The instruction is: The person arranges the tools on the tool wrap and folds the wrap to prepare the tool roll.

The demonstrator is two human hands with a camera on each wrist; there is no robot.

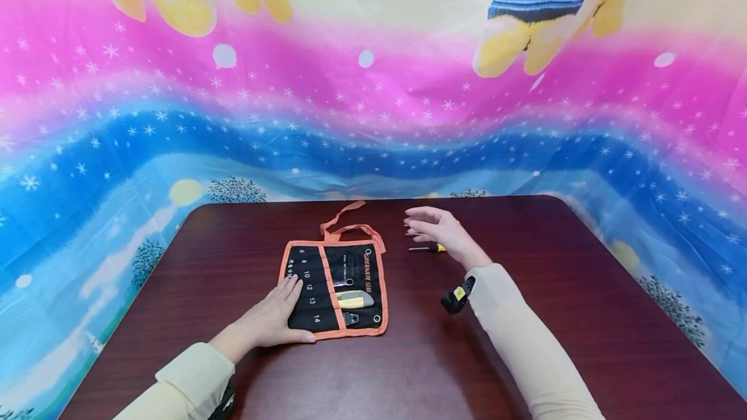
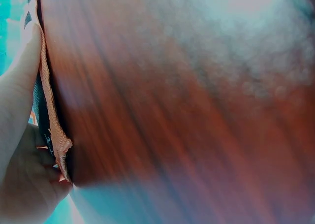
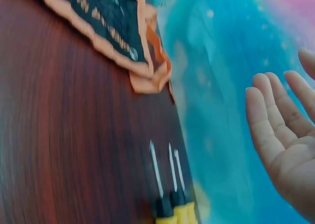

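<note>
A black tool pouch with orange trim lies flat on the table, its pockets numbered. My left hand rests on its left side, fingers spread over the fabric and thumb along the near edge. In the left wrist view that hand lies along the pouch's orange edging. A yellow-handled utility knife and a dark-ended tool sit in the pockets. My right hand hovers, holding nothing, over screwdrivers with yellow and black handles. In the head view it partly covers them.
Orange tie straps trail from the pouch's far edge. The dark red wooden table reaches back to a colourful printed cloth, which hangs behind it and along its sides.
</note>
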